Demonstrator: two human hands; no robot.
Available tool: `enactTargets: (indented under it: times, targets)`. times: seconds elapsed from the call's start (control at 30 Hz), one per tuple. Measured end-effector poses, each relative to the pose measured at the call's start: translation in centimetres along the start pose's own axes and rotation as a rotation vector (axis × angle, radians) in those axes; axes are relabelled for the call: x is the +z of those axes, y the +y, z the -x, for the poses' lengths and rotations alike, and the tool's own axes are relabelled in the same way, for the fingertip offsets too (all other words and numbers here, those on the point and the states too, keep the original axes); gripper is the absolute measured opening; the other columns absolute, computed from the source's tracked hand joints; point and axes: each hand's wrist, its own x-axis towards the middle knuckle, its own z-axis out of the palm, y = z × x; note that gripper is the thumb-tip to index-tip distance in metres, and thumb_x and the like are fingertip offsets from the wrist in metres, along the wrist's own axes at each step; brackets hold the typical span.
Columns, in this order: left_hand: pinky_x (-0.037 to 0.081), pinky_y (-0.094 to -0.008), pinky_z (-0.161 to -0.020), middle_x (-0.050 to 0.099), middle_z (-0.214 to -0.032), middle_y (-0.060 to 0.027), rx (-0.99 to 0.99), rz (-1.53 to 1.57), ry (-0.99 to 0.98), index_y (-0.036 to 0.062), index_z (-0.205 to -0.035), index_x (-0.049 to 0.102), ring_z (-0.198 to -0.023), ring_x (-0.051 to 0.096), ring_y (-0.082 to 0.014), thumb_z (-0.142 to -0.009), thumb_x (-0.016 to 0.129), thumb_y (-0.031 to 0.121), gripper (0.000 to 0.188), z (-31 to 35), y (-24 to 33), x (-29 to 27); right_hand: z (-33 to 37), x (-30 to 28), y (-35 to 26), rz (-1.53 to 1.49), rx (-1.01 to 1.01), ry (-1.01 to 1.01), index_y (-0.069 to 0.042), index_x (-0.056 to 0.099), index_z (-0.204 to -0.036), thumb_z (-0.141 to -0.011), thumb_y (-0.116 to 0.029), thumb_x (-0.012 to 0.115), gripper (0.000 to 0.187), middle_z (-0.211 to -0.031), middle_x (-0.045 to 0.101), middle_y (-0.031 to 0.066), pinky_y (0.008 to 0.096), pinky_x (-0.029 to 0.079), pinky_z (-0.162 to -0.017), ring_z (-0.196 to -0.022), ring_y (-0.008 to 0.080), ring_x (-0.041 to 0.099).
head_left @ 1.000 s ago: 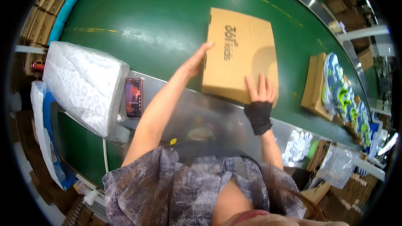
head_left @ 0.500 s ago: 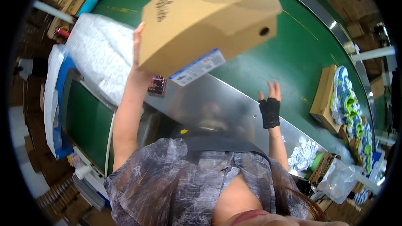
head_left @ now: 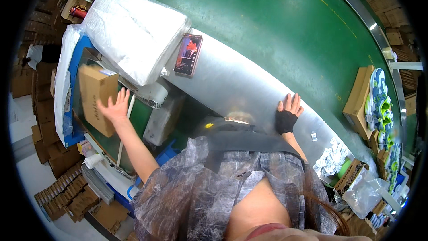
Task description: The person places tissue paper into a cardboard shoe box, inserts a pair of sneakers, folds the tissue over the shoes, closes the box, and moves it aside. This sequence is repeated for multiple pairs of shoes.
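At the left stands a brown cardboard box (head_left: 94, 100) over a green surface, blurred and tilted. My left hand (head_left: 117, 106) is beside its right side, fingers spread and holding nothing; whether a fingertip still touches the box I cannot tell. My right hand (head_left: 289, 112), in a black fingerless glove, lies with its fingers stretched out on the metal edge (head_left: 240, 76) of the green table. Between the hands, a phone (head_left: 188, 55) with a lit screen lies on the metal strip, against a large white plastic-wrapped bundle (head_left: 133, 31).
On the right, patterned shoes (head_left: 381, 102) lie beside an open cardboard box (head_left: 359, 100). Crumpled white paper (head_left: 332, 157) sits nearer me, next to a clear plastic bag (head_left: 361, 192). A raised metal rail (head_left: 352, 4) bounds the green table (head_left: 267, 18). Flattened cardboard (head_left: 67, 196) is stacked at lower left.
The cardboard box has gone from above the table to the left side, and my left hand has come off its grip. My right hand has come down onto the metal edge.
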Motion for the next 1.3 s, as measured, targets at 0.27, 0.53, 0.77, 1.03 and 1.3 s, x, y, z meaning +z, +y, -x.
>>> enactTargets:
  times: [0.27, 0.53, 0.77, 1.03, 1.3]
  targets:
    - [0.05, -0.0323, -0.071, 0.057, -0.096, -0.015, -0.227, -0.853, -0.782, -0.0033, -0.111, 0.049, -0.083, 0.06, -0.0247, -0.082, 0.057, 0.019, 0.037, 5.0, -20.5, 1.0, -0.2, 0.3, 0.0, 0.053, 0.009, 0.044, -0.007, 0.048, -0.113, -0.071, -0.025, 0.06, 0.047, -0.126, 0.04, 0.0183, 0.0487, 0.028, -0.089, -0.117, 0.0322, 0.037]
    - [0.014, -0.0613, -0.096, 0.025, -0.136, -0.0226, 0.815, -1.796, -1.787, 0.0034, -0.124, 0.042, -0.127, 0.022, -0.0373, -0.079, 0.055, 0.041, 0.06, 13.5, -31.2, 0.7, 0.5, 1.1, -0.4, 0.078, 0.143, 0.141, -0.011, 0.052, -0.103, -0.072, -0.024, 0.06, 0.035, -0.117, 0.044, 0.0132, 0.0432, 0.03, -0.084, -0.112, 0.0256, 0.041]
    - [0.008, -0.0621, -0.096, 0.017, -0.14, -0.0214, 1.137, -1.869, -1.796, 0.008, -0.13, 0.034, -0.13, 0.016, -0.035, -0.08, 0.051, 0.044, 0.064, 12.3, -32.2, -1.8, 7.2, -4.5, 7.6, -0.048, 0.673, 0.213, -0.011, 0.054, -0.104, -0.077, -0.019, 0.056, 0.028, -0.117, 0.044, 0.0184, 0.0419, 0.045, -0.074, -0.085, 0.0339, 0.053]
    - [0.029, -0.0497, -0.093, 0.032, -0.131, -0.0237, 0.698, -1.683, -1.712, 0.001, -0.125, 0.038, -0.12, 0.034, -0.032, -0.082, 0.055, 0.035, 0.058, 14.4, -33.0, 0.4, 6.8, -3.6, 9.6, -0.297, 0.653, 0.268, -0.002, 0.054, -0.081, -0.077, -0.016, 0.053, 0.015, -0.081, 0.056, 0.0199, 0.041, 0.045, -0.064, -0.074, 0.0366, 0.054]
    - [0.052, -0.0285, -0.058, 0.061, -0.088, -0.0117, -1.144, -1.063, -1.354, 0.0006, -0.106, 0.05, -0.07, 0.062, -0.018, -0.089, 0.05, 0.022, 0.028, 21.8, -36.6, 3.0, -1.3, -8.8, 1.7, -1.214, 0.376, -0.134, -0.005, 0.055, -0.096, -0.071, -0.007, 0.063, 0.027, -0.103, 0.052, 0.0102, 0.0258, 0.047, -0.064, -0.071, 0.0133, 0.055]
